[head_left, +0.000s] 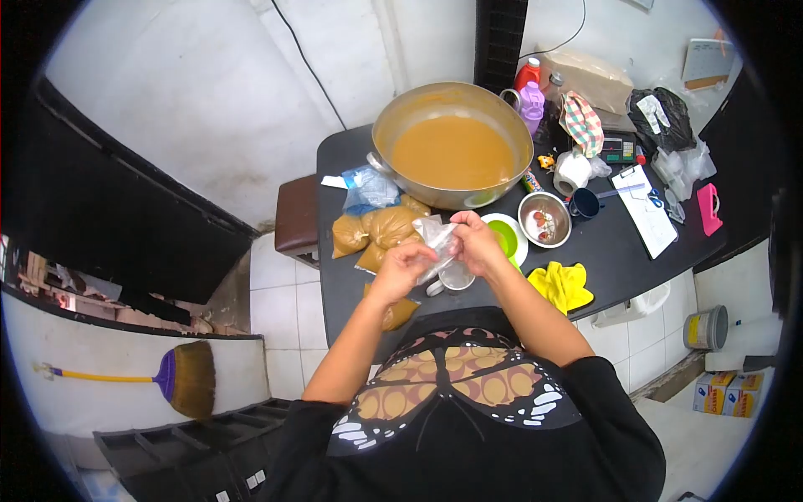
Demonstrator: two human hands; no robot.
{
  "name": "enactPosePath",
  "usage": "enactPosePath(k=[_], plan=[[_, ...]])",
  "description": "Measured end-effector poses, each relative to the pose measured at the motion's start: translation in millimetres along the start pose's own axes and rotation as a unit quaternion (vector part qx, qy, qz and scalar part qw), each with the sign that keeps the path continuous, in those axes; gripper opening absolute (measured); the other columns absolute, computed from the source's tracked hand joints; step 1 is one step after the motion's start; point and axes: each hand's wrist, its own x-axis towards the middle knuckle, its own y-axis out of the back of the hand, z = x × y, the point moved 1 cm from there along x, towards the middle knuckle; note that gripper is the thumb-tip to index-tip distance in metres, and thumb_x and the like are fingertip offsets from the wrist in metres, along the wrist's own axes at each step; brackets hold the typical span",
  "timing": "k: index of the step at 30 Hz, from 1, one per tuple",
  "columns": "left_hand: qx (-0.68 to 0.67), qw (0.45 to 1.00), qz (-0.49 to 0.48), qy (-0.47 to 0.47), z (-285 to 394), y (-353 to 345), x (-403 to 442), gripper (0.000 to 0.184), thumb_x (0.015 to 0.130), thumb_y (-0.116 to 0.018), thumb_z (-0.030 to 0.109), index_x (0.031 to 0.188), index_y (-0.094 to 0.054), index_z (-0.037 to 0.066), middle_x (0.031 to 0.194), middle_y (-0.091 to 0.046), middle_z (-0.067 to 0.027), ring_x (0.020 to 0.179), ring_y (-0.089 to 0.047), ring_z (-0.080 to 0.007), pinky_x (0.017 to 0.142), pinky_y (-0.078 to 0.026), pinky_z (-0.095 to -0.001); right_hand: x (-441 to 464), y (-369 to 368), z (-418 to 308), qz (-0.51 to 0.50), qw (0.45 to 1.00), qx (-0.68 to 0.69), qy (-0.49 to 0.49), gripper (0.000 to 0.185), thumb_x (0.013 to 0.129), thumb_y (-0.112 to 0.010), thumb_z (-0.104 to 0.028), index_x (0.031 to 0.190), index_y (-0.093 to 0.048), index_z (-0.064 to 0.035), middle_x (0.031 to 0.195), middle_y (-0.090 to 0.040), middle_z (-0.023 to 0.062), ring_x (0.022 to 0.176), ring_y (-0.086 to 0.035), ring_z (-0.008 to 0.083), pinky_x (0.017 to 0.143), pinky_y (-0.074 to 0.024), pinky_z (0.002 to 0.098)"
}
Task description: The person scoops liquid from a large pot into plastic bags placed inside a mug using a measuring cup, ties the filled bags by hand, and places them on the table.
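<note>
A clear plastic bag [434,237] is pinched between my two hands over the near part of the table. My left hand [402,268] grips its left side with closed fingers, and my right hand [478,244] holds the right edge. Just below them stands a mug [456,277], partly hidden by the hands. Tied bags of brown liquid [391,227] lie to the left, and another filled bag [401,314] rests by the near edge. Behind my hands is a large metal pot [381,125] containing brown liquid. Right of my right hand sits a green ladle [505,238] on a white plate [522,251].
The black table [615,280] also carries a metal bowl [544,219], dark blue mug [584,203], yellow cloth [560,286], clipboard [646,213], scissors [656,198] and green-keyed scale [619,148]. A blue plastic packet [370,189] lies left of the pot. A brown stool [297,215] stands beside the table.
</note>
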Motion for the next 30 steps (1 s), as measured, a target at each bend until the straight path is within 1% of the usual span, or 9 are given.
enactPosePath(k=[3,6,8,9,13,16,19,25,30], plan=[[0.436,0.886,0.134,-0.089,10,11,7,0.014,0.070,-0.057,-0.006,0.076,-0.065,0.004,0.077,-0.049,-0.0111,0.077,-0.054,-0.0249,0.062,-0.046,-0.0347,1,6,0,-0.077,0.993,-0.092,0.020,0.018,0.079,-0.049,-0.002,0.094,-0.058,-0.0091,0.064,-0.053,0.0019,0.055,-0.053,0.0111,0.052,-0.0451,0.0252],[0.482,0.857,0.168,-0.064,14,5,20,0.020,0.072,-0.053,-0.003,0.084,-0.066,0.005,0.083,-0.047,-0.0166,0.079,-0.055,-0.0330,0.066,-0.047,-0.0385,1,2,1,-0.068,0.909,-0.386,0.139,0.017,0.076,-0.052,-0.004,0.081,-0.068,-0.0093,0.068,-0.053,0.0075,0.065,-0.058,0.0205,0.059,-0.0478,0.0328],[0.501,0.851,0.144,-0.068,16,-4,22,0.022,0.074,-0.052,-0.001,0.090,-0.064,0.006,0.088,-0.046,-0.0178,0.079,-0.057,-0.0335,0.066,-0.048,-0.0402,-3,-4,3,0.049,0.735,-0.595,0.321,0.016,0.075,-0.054,-0.005,0.079,-0.068,-0.0097,0.074,-0.054,0.0125,0.072,-0.059,0.0270,0.063,-0.0486,0.0378],[0.510,0.847,0.131,-0.069,17,-9,22,0.023,0.076,-0.051,0.000,0.094,-0.063,0.007,0.090,-0.046,-0.0184,0.079,-0.058,-0.0337,0.066,-0.048,-0.0411,0,-2,5,0.074,0.734,-0.613,0.283,0.020,0.074,-0.056,-0.007,0.091,-0.066,-0.0126,0.092,-0.051,0.0183,0.082,-0.056,0.0364,0.069,-0.0475,0.0444],[0.603,0.796,0.045,-0.012,33,-41,23,0.035,0.075,-0.053,0.001,0.110,-0.054,0.007,0.101,-0.043,-0.0217,0.072,-0.061,-0.0365,0.064,-0.051,-0.0427,-19,-19,-12,0.147,0.623,-0.697,0.324,0.036,0.076,-0.053,-0.011,0.111,-0.055,-0.0209,0.108,-0.042,0.0158,0.095,-0.050,0.0362,0.074,-0.0461,0.0469],[0.615,0.786,0.059,-0.009,35,-27,30,0.033,0.074,-0.054,0.000,0.107,-0.056,0.006,0.104,-0.042,-0.0225,0.073,-0.060,-0.0364,0.065,-0.051,-0.0431,-22,-13,-9,0.177,0.582,-0.733,0.305,0.032,0.076,-0.054,-0.015,0.107,-0.058,-0.0220,0.103,-0.044,0.0141,0.097,-0.049,0.0339,0.078,-0.0444,0.0469],[0.592,0.803,0.066,0.019,33,-19,37,0.042,0.071,-0.054,-0.004,0.112,-0.055,0.009,0.104,-0.041,-0.0220,0.082,-0.058,-0.0391,0.070,-0.049,-0.0461,-25,-9,-8,0.109,0.599,-0.761,0.224,0.028,0.077,-0.054,-0.015,0.104,-0.060,-0.0210,0.108,-0.046,0.0148,0.099,-0.049,0.0324,0.082,-0.0421,0.0468],[0.559,0.829,0.031,-0.002,29,-9,35,0.038,0.069,-0.056,-0.005,0.106,-0.056,0.005,0.105,-0.047,-0.0207,0.089,-0.057,-0.0391,0.075,-0.048,-0.0452,-31,-2,-30,0.108,0.763,-0.419,0.479,0.022,0.078,-0.053,-0.002,0.094,-0.065,-0.0098,0.108,-0.054,0.0136,0.097,-0.054,0.0271,0.082,-0.0447,0.0361],[0.522,0.851,0.028,-0.050,31,-23,33,0.034,0.071,-0.054,-0.004,0.104,-0.049,-0.001,0.113,-0.045,-0.0226,0.085,-0.057,-0.0412,0.073,-0.047,-0.0469,-11,-2,14,0.006,0.907,-0.264,0.327,0.023,0.081,-0.045,0.001,0.098,-0.061,0.0000,0.083,-0.061,0.0110,0.082,-0.059,0.0251,0.080,-0.0460,0.0305]])
